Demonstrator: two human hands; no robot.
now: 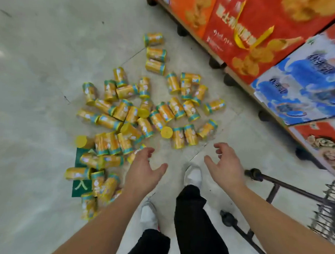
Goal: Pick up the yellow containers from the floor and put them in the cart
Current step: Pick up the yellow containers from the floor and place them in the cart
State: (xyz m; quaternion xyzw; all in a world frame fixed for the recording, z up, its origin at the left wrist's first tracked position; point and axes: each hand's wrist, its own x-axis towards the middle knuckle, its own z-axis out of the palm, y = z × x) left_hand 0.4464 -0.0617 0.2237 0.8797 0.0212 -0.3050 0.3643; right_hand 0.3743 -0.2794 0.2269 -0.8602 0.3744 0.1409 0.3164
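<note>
We reach both bare arms forward and down over a shop floor (41, 80). Our left hand (144, 169) hangs with the thumb spread wide and the fingers loosely bent, holding nothing, just above the near edge of the spill. Our right hand (225, 165) is likewise empty, with its fingers curved and its thumb held apart, over bare floor beside the pile.

The yellow containers (129, 114), small tubs with teal bands, lie scattered in a loose heap across the pale, glossy concrete. Nearly all are on their sides and a few show their yellow ends. Some rest on a green floor marker (80, 189) at the lower left.

The cart (293, 190), a dark metal frame with a wire basket and a black wheel (228, 218), stands at the lower right, apart from the pile; we cannot tell what it holds.

Below us are white shoes (193, 176) and black trousers (191, 213). Along the upper right runs a display of red cartons (260, 40) and blue cartons (305, 82) printed with snack pictures.
</note>
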